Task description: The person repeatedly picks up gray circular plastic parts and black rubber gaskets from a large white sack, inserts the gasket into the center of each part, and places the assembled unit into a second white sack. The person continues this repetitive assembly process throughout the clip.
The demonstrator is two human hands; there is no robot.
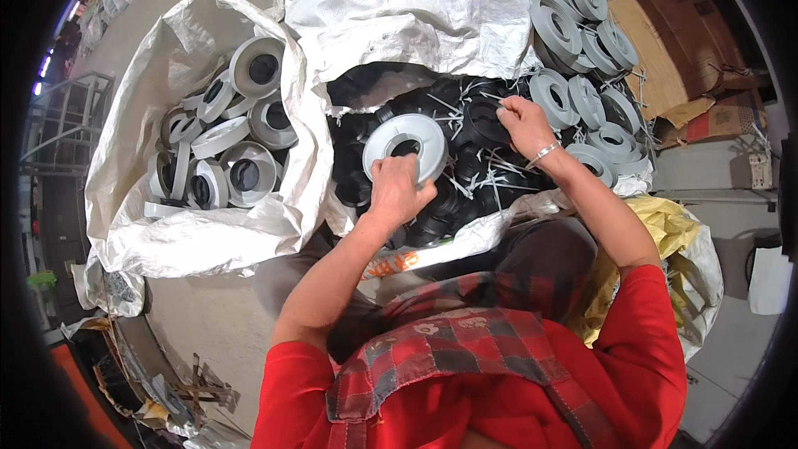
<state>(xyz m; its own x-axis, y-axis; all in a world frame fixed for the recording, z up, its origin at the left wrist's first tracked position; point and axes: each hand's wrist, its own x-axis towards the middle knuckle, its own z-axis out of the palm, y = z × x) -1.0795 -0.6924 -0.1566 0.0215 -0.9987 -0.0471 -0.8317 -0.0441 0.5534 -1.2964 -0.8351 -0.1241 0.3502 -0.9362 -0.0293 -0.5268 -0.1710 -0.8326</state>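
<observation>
My left hand (399, 189) grips the near rim of a round grey plastic ring (381, 136) with a wide flange and a central hole. The ring is held over a large open sack of black plastic parts (432, 220) with white plastic strips among them. To its right, my right hand (527, 126) has its fingers closed on a black ring-shaped part (480, 123) at the sack's right side. Dark parts show through the grey ring's hole. My right fingertips partly cover the black part's edge.
At left, a white woven sack (125, 229) holds several grey rings with black centres (249, 173). More grey rings (573, 29) are piled at the far right beside cardboard (682, 25). A white sack flap (416, 8) covers the far side. A yellow sack (665, 229) lies at right.
</observation>
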